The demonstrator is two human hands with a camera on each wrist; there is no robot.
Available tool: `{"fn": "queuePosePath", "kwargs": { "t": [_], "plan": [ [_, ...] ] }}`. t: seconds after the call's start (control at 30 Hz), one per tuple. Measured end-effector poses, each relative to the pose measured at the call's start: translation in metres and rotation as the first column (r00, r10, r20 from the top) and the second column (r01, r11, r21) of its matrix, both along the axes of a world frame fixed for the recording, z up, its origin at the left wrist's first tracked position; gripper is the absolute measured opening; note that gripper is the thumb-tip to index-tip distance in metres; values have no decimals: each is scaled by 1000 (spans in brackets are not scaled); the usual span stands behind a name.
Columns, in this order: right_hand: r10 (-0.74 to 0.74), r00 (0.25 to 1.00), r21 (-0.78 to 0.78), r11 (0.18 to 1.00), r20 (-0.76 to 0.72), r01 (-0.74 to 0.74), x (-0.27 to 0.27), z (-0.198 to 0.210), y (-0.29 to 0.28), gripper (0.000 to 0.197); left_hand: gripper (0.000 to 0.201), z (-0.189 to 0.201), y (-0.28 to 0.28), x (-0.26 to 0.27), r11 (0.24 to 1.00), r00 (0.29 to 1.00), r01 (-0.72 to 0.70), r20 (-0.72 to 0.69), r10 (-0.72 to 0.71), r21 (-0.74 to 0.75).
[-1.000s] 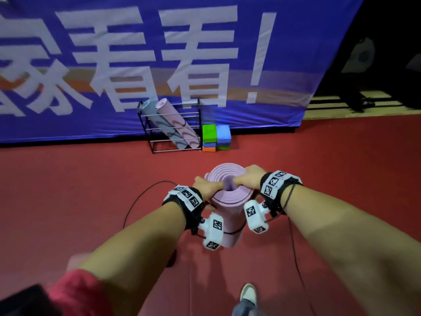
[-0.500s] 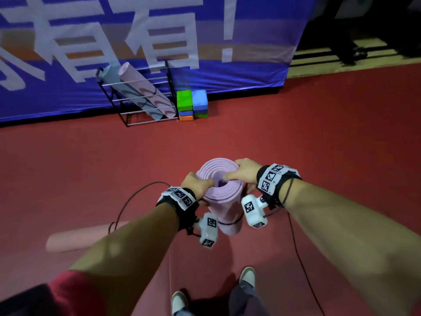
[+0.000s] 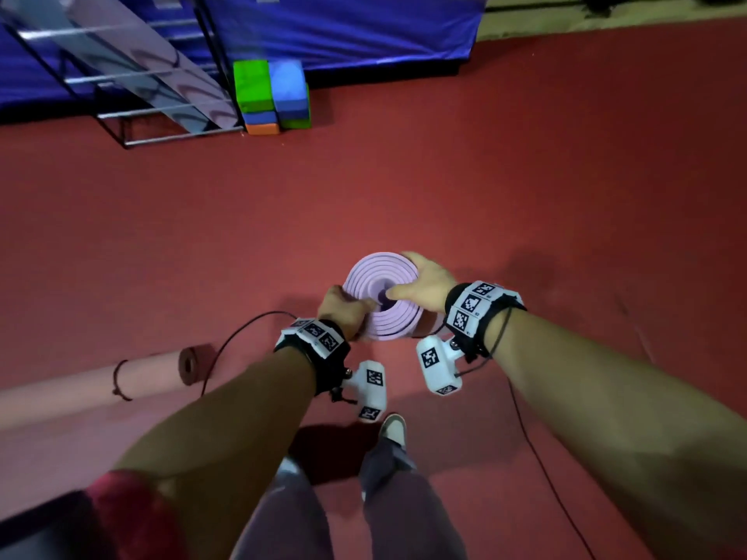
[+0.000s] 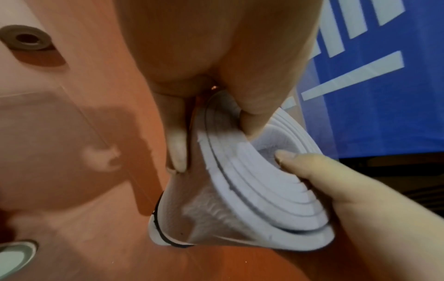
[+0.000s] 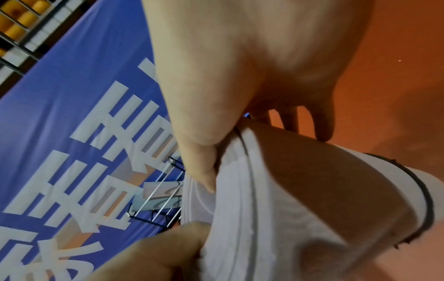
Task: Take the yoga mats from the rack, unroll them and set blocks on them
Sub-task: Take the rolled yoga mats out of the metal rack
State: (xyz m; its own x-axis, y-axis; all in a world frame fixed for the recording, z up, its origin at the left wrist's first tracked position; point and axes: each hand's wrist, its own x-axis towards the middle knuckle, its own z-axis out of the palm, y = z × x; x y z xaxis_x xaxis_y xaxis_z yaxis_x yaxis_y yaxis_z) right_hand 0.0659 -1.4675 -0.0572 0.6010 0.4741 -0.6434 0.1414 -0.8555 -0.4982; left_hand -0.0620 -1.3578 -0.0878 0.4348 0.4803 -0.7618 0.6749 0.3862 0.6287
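A rolled lilac yoga mat (image 3: pixel 384 313) stands on end over the red floor, its spiral top facing me. My left hand (image 3: pixel 343 309) grips its near-left rim, thumb on the spiral and fingers down the outside (image 4: pixel 177 148). My right hand (image 3: pixel 424 282) grips the right rim, thumb (image 5: pixel 199 167) pressed into the coils and fingers on the outer wall. A black band (image 5: pixel 423 195) rings the roll (image 5: pixel 300 199) lower down. The wire rack (image 3: pixel 133 99) at top left holds two more rolled mats. Stacked green, blue and orange blocks (image 3: pixel 273 95) sit right of it.
A pink rolled mat (image 3: pixel 101 381) tied with a dark band lies on the floor at left. A black cable (image 3: pixel 238 337) loops near it. My shoe (image 3: pixel 394 428) and legs are below the hands. A blue banner (image 3: pixel 343 26) lines the far edge.
The view has tilted further down and the rack and blocks have come closer. Both hands keep their grip on the upright lilac roll, now seen more end-on. The pink mat has come into view.
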Motion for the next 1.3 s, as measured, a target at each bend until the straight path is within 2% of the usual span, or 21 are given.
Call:
{"fn": "queuePosePath", "kwargs": {
  "t": [0.17,0.27,0.4,0.5,0.53,0.67,0.8,0.93,1.0,1.07,1.17,1.23,1.3],
  "plan": [
    [-11,1000,61,998,-26,13,-8,-47,27,90,49,-49,49,-4,999,1000,10,11,-9,-54],
    [-72,994,130,988,-80,82,-5,-80,45,73,62,-88,79,-4,997,1000,-21,10,22,-69],
    [-113,992,130,984,-49,118,8,-133,65,53,53,-140,97,1,989,995,-96,-12,95,-114],
    [-53,997,104,993,-47,58,21,-177,72,51,31,-173,102,11,981,995,-99,-34,95,-164],
    [-5,999,120,993,-47,11,27,-194,77,52,28,-187,105,14,977,994,-113,-27,110,-183],
    [136,991,160,978,12,-136,38,-248,83,59,45,-245,117,24,965,995,-99,-22,97,-244],
    [178,983,180,966,43,-183,36,-307,96,74,37,-304,130,24,964,993,-113,-54,103,-242],
    [219,971,224,946,96,-236,25,-350,115,82,42,-353,152,9,978,997,-56,-60,45,-201],
    [283,954,242,923,99,-299,18,-370,125,86,29,-373,164,-2,987,996,-64,-73,54,-146],
    [408,909,184,890,89,-417,10,-384,131,96,25,-386,172,-12,992,994,-47,-107,35,-114],
    [629,752,-42,772,196,-634,-1,-404,142,111,18,-398,184,-29,997,988,-12,-153,0,-76],
    [656,728,-129,754,200,-645,-11,-418,153,115,27,-403,190,-43,996,987,-48,-158,36,-76],
    [651,735,-156,759,191,-632,-23,-432,165,113,45,-402,196,-58,983,975,-169,-160,157,-67]
  ]
}}
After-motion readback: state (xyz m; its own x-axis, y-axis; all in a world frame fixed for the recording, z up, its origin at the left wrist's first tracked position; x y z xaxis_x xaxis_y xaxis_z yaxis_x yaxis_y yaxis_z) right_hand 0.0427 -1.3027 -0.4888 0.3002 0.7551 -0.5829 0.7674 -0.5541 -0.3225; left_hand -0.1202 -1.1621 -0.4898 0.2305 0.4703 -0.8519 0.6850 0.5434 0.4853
